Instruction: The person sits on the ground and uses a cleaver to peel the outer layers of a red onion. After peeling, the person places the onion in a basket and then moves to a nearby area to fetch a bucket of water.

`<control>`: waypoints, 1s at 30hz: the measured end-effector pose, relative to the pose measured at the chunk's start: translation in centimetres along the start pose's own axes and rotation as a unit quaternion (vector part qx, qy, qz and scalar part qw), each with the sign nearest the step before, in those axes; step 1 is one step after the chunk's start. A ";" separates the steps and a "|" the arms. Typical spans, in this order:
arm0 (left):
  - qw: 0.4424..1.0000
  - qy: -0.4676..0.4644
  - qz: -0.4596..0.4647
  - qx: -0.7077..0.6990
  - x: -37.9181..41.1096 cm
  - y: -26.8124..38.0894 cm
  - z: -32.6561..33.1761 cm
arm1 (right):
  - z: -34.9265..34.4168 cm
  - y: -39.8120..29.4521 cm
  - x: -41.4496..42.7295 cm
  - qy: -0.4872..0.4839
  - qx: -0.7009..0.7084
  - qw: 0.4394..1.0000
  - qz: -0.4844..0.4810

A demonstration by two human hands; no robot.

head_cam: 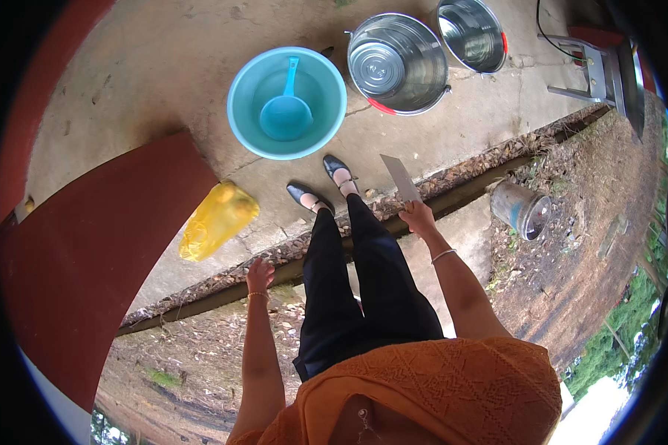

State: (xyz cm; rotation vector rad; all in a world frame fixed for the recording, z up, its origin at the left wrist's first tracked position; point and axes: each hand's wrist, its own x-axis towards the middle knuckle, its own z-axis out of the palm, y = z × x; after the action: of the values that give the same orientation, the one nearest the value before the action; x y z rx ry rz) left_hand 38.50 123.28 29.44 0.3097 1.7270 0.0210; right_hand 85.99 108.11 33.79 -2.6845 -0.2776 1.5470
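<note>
My right hand point(420, 218) grips the handle of a broad rectangular cleaver point(401, 177), its flat metal blade pointing away from me over the concrete. My left hand point(260, 275) hangs at my other side with its fingers loosely bent and nothing visible in it. Nearest to that hand is a knotted-looking yellow plastic bag point(218, 222) with rounded things inside, lying on the concrete by a dark red wall. Beyond my feet stands a light blue plastic basin point(234, 105). A blue plastic dipper point(286, 118) rests in it, apparently in clear water.
Two shiny metal buckets point(423, 61) with red handle grips stand right of the basin. A narrow drainage channel point(467, 192) edged with dry leaves crosses beneath me. The dark red wall point(100, 222) rises at left. A dirty cylindrical container point(515, 206) and a metal-legged stool point(593, 72) are at right.
</note>
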 end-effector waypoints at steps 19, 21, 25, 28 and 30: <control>0.935 -0.197 -0.206 -0.210 -0.1 2.4 14.6 | 13.6 -13.5 5.5 -0.246 -0.151 0.915 -0.284; 0.916 -0.229 -0.192 -0.269 1.4 3.6 16.3 | 17.7 -16.0 4.9 -0.174 -0.245 0.887 -0.350; 0.933 -0.111 -0.148 -0.308 8.1 5.6 16.3 | 22.2 -20.8 4.2 -0.139 -0.269 0.830 -0.469; 0.951 -0.082 -0.114 -0.277 12.9 6.2 13.6 | 23.3 -23.2 4.1 -0.173 -0.232 0.839 -0.460; 0.979 -0.035 -0.027 -0.201 15.7 7.0 11.7 | 23.6 -23.4 4.0 -0.161 -0.211 0.810 -0.522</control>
State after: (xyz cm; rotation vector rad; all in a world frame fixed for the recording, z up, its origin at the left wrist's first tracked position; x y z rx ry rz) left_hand 48.95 131.52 13.45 -0.0350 1.6163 0.3114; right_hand 64.44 130.36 21.15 -1.7266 -1.8903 1.5438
